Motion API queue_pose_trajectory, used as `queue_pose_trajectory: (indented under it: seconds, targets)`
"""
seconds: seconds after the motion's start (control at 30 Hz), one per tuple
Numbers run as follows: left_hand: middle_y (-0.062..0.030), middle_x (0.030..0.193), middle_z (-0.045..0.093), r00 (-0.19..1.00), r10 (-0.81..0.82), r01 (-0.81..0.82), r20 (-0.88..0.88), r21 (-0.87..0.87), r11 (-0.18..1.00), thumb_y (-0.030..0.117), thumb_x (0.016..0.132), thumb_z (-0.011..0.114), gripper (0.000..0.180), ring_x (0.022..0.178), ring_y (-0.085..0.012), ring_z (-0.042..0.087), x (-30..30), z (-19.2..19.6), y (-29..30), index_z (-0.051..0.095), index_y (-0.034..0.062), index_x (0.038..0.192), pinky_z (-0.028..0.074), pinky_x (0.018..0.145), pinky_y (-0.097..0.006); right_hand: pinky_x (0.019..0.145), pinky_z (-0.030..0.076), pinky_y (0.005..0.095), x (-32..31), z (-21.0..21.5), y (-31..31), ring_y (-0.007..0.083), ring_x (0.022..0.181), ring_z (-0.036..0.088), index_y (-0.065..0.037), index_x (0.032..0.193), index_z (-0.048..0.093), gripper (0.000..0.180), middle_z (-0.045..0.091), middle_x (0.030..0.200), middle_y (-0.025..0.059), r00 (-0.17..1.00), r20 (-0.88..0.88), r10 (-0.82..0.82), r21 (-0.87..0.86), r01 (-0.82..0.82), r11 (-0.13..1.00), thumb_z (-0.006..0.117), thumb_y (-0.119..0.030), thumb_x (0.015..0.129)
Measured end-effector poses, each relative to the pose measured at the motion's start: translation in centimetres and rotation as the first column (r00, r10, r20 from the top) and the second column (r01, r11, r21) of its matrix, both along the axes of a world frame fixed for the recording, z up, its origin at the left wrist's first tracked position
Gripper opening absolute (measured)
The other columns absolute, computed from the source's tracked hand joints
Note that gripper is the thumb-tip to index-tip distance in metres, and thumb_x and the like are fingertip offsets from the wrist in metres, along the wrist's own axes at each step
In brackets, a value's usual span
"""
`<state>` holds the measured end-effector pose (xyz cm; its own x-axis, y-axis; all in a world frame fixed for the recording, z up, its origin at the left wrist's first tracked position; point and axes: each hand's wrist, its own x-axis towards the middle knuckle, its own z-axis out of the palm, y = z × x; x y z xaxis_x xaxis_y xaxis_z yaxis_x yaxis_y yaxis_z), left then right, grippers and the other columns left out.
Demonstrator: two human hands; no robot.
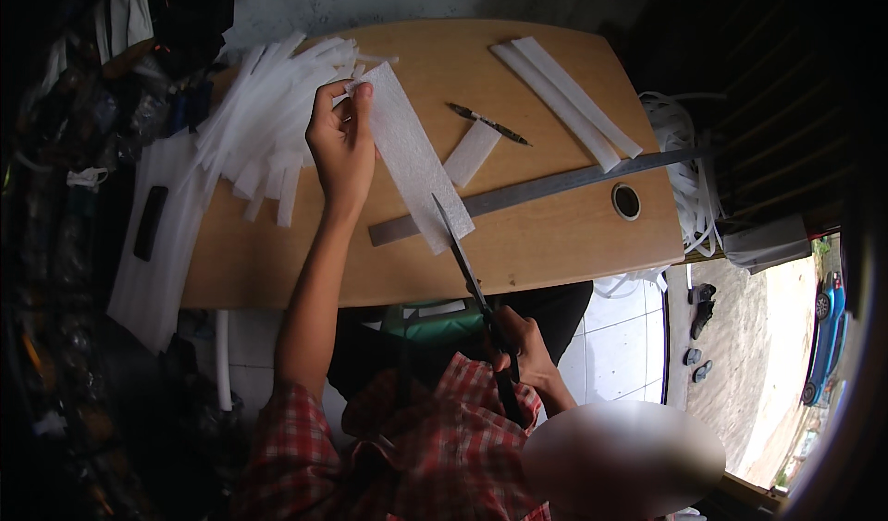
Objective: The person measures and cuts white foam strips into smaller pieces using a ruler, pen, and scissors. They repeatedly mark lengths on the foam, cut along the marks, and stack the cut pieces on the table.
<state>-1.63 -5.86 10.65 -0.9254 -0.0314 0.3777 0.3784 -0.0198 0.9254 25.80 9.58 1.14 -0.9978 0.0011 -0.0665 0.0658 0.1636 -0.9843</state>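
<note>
Right hand (524, 343): one, nearest me, just off the near edge of the desk (564, 244); I see its fingers closed round the handles.
Scissors (474, 281): one pair, blades pointing past the near edge and meeting the lower part of the sheet; how deep they bite I can't tell.
White sheet (413, 156): one, held tilted over the middle of the desk. I judge it light, soft and bendy like thin foam, slightly slick, easy to crease or tear.
Best hold: I'd pinch it flat at the far end, gently, fingers well apart from the blades.
Left hand (344, 147): one, thumb and fingers clamped on the sheet's far end.
Metal ruler (546, 183): one, slanting beneath the sheet and out over the right edge.
Small white piece (472, 154): one, just right of the sheet.
Pen (504, 131): one, lying across that piece's far end.
Long strips (569, 105): two, side by side, toward the far right corner.
Strip pile (268, 123): at the far left corner, too overlapped for me to count.
</note>
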Motion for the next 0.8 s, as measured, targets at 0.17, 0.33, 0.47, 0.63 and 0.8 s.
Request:
queue_pose_trajectory:
  seconds: [0.17, 0.33, 0.47, 0.63, 0.8]
  targets:
    - [-0.0001, 0.068, 0.058, 0.956, -0.229, 0.225, 0.184, 0.039, 0.973, 0.02, 0.098, 0.06, 0.021, 0.048, -0.0035, 0.047, 2.3, -1.6, 0.2, 0.054, 0.001, 0.091, 0.035, 0.043, -0.02, 0.054, 0.044, 0.0334, 0.0, 0.8, -0.5, 0.0182, 0.055, 0.052, 0.002, 0.085, 0.053, 0.054, 0.052, 0.062, 0.0116, 0.992, 0.001, -0.126, 0.004, 0.126, 0.992, 0.087, -0.036, 0.069]
    - [-0.0004, 0.066, 0.057, 0.883, -0.347, 0.362, 0.315, 0.011, 0.932, 0.02, 0.097, 0.061, 0.025, 0.047, -0.0042, 0.047, 5.2, -2.8, 0.2, 0.056, 0.0001, 0.084, 0.037, 0.042, -0.021, 0.055, 0.043, 0.0331, 0.2, -0.6, 0.0, 0.0167, 0.054, 0.045, 0.002, 0.083, 0.052, 0.048, 0.049, 0.061, 0.0096, 0.996, 0.021, -0.083, -0.004, 0.083, 0.997, 0.088, -0.028, 0.069]
    - [-0.0011, 0.065, 0.056, 0.875, -0.362, 0.382, 0.32, 0.002, 0.924, 0.02, 0.097, 0.06, 0.028, 0.043, -0.0043, 0.045, 5.6, -3.1, 0.2, 0.054, -0.0002, 0.079, 0.035, 0.038, -0.022, 0.054, 0.04, 0.0321, -0.3, 0.2, -0.4, 0.0162, 0.055, 0.039, 0.001, 0.082, 0.052, 0.052, 0.047, 0.061, 0.0091, 0.995, -0.014, -0.094, -0.081, 0.093, 0.992, 0.089, -0.031, 0.067]
    - [-0.0013, 0.06, 0.053, 0.907, -0.31, 0.331, 0.284, -0.03, 0.943, 0.02, 0.097, 0.061, 0.032, 0.04, -0.005, 0.043, 5.6, -3.9, 0.3, 0.049, 0.0004, 0.075, 0.031, 0.035, -0.023, 0.049, 0.037, 0.0237, -0.3, -1.3, -1.6, 0.0071, 0.053, 0.052, 0.0, 0.081, 0.054, 0.08, 0.057, 0.059, 0.0005, 0.978, 0.045, -0.202, -0.075, 0.205, 0.976, 0.075, -0.075, 0.059]
    - [-0.0015, 0.056, 0.052, 0.875, -0.364, 0.416, 0.317, -0.112, 0.902, 0.02, 0.099, 0.059, 0.031, 0.039, -0.0052, 0.043, 5.4, -4.2, -0.3, 0.053, -0.0003, 0.076, 0.029, 0.035, -0.025, 0.052, 0.036, 0.0299, -0.2, -1.1, -1.0, 0.0131, 0.058, 0.039, 0.001, 0.082, 0.053, 0.061, 0.047, 0.062, 0.0066, 0.991, 0.001, -0.133, -0.09, 0.133, 0.987, 0.088, -0.047, 0.065]
